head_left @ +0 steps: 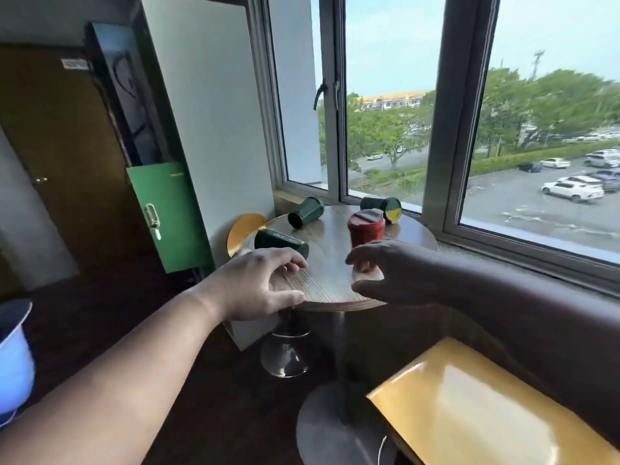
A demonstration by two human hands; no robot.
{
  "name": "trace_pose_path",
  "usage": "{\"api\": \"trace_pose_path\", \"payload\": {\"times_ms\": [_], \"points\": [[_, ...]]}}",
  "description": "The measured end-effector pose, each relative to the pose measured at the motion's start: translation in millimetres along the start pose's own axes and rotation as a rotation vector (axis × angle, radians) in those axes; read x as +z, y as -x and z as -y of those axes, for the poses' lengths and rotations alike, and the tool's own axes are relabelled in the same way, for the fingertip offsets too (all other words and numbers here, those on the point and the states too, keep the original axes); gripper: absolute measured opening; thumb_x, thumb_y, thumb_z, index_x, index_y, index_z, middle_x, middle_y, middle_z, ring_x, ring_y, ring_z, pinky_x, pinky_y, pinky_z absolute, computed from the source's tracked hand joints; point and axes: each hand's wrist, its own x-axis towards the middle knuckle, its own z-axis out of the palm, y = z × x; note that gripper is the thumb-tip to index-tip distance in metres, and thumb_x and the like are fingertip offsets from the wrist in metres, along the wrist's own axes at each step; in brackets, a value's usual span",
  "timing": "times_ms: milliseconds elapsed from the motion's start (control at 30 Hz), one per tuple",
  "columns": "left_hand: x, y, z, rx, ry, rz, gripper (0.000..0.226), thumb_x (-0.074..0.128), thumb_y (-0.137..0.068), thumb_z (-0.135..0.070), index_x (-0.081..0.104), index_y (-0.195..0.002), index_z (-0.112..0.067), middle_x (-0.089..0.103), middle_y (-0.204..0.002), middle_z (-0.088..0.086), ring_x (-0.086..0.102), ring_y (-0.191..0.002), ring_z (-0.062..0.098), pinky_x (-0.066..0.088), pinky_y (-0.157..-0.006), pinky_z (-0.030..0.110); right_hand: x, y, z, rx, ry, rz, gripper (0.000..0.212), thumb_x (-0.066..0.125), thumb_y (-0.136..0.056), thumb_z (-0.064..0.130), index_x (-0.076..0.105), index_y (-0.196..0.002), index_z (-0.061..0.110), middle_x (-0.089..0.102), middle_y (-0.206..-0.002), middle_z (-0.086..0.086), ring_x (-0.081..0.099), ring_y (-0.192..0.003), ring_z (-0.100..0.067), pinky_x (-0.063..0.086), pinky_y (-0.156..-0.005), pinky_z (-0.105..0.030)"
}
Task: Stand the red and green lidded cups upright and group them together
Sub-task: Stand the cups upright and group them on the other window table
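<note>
A red lidded cup (366, 231) stands upright near the middle of the round wooden table (330, 263). Three dark green cups lie on their sides: one at the near left (280, 241), one at the back left (306, 212), and one at the back right (382, 206) showing a yellow and green lid. My left hand (265, 283) rests on the table's near left edge, just in front of the near green cup. My right hand (396, 273) arches over a small red object (365, 266), mostly hidden under the fingers; the thumb stays apart from it.
The table stands against a window sill (503, 239) and a white wall. A yellow round seat (245, 229) is behind its left side, a yellow square seat (469, 404) at the near right. A green locker (171, 216) stands to the left.
</note>
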Motion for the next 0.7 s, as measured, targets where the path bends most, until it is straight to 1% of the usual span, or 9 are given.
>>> {"api": "trace_pose_path", "payload": {"times_ms": [67, 133, 200, 267, 333, 433, 567, 633, 700], "points": [[0, -26, 19, -0.007, 0.002, -0.003, 0.052, 0.066, -0.079, -0.059, 0.056, -0.126, -0.039, 0.060, -0.116, -0.025, 0.053, -0.110, -0.006, 0.035, -0.112, 0.038, 3, -36, -10, -0.035, 0.007, 0.007, 0.048, 0.059, -0.090, 0.049, 0.052, -0.134, 0.032, 0.061, -0.125, 0.012, 0.057, -0.111, -0.012, 0.045, -0.091, -0.026], [-1, -52, 37, -0.025, 0.006, -0.005, 0.049, 0.070, -0.081, -0.055, 0.055, -0.126, -0.041, 0.059, -0.115, -0.026, 0.054, -0.110, -0.005, 0.040, -0.107, 0.036, 4, -71, -20, -0.052, 0.009, 0.002, 0.048, 0.059, -0.091, 0.049, 0.051, -0.134, 0.032, 0.060, -0.125, 0.013, 0.057, -0.108, -0.010, 0.044, -0.087, -0.024], [-3, -75, 55, -0.042, -0.006, -0.016, 0.046, 0.069, -0.081, -0.054, 0.053, -0.123, -0.045, 0.058, -0.112, -0.028, 0.054, -0.107, -0.003, 0.040, -0.105, 0.036, 4, -106, -27, -0.073, 0.031, -0.004, 0.048, 0.058, -0.090, 0.052, 0.050, -0.133, 0.035, 0.060, -0.124, 0.015, 0.057, -0.108, -0.009, 0.046, -0.091, -0.028], [-6, -97, 74, -0.064, -0.014, -0.031, 0.048, 0.064, -0.077, -0.060, 0.051, -0.121, -0.049, 0.057, -0.110, -0.029, 0.054, -0.107, 0.002, 0.043, -0.102, 0.036, 4, -140, -32, -0.092, 0.046, 0.002, 0.048, 0.058, -0.089, 0.053, 0.051, -0.133, 0.035, 0.061, -0.122, 0.016, 0.056, -0.111, -0.010, 0.048, -0.095, -0.034], [-6, -116, 96, -0.076, 0.005, -0.036, 0.050, 0.062, -0.074, -0.062, 0.052, -0.121, -0.048, 0.058, -0.111, -0.029, 0.055, -0.108, 0.004, 0.045, -0.101, 0.036, 6, -170, -33, -0.103, 0.035, 0.013, 0.048, 0.058, -0.090, 0.050, 0.051, -0.133, 0.033, 0.061, -0.121, 0.014, 0.056, -0.112, -0.011, 0.048, -0.095, -0.034], [-5, -142, 130, -0.068, 0.002, -0.031, 0.052, 0.058, -0.072, -0.066, 0.051, -0.121, -0.049, 0.059, -0.112, -0.030, 0.056, -0.109, 0.005, 0.042, -0.103, 0.037, 13, -210, -34, -0.114, 0.044, 0.037, 0.049, 0.059, -0.090, 0.048, 0.051, -0.135, 0.030, 0.061, -0.123, 0.011, 0.056, -0.112, -0.014, 0.048, -0.095, -0.035], [1, -180, 182, -0.017, -0.024, 0.016, 0.054, 0.055, -0.073, -0.069, 0.048, -0.123, -0.050, 0.060, -0.118, -0.028, 0.055, -0.112, 0.003, 0.038, -0.107, 0.040, 29, -255, -37, -0.072, 0.051, 0.054, 0.048, 0.058, -0.091, 0.047, 0.051, -0.135, 0.029, 0.060, -0.125, 0.009, 0.056, -0.112, -0.015, 0.049, -0.094, -0.036], [4, -199, 207, 0.038, -0.040, 0.051, 0.052, 0.060, -0.078, -0.065, 0.047, -0.126, -0.049, 0.058, -0.121, -0.027, 0.051, -0.114, -0.002, 0.033, -0.109, 0.037, 40, -275, -39, -0.023, 0.042, 0.050, 0.047, 0.058, -0.091, 0.046, 0.051, -0.134, 0.030, 0.060, -0.124, 0.009, 0.056, -0.111, -0.015, 0.048, -0.095, -0.035], [8, -218, 233, 0.114, -0.042, 0.072, 0.050, 0.066, -0.083, -0.057, 0.048, -0.129, -0.046, 0.056, -0.124, -0.026, 0.046, -0.113, -0.006, 0.029, -0.108, 0.031, 50, -294, -41, 0.037, 0.043, 0.041, 0.046, 0.058, -0.091, 0.046, 0.051, -0.134, 0.031, 0.060, -0.123, 0.010, 0.056, -0.110, -0.014, 0.048, -0.094, -0.034]]}}
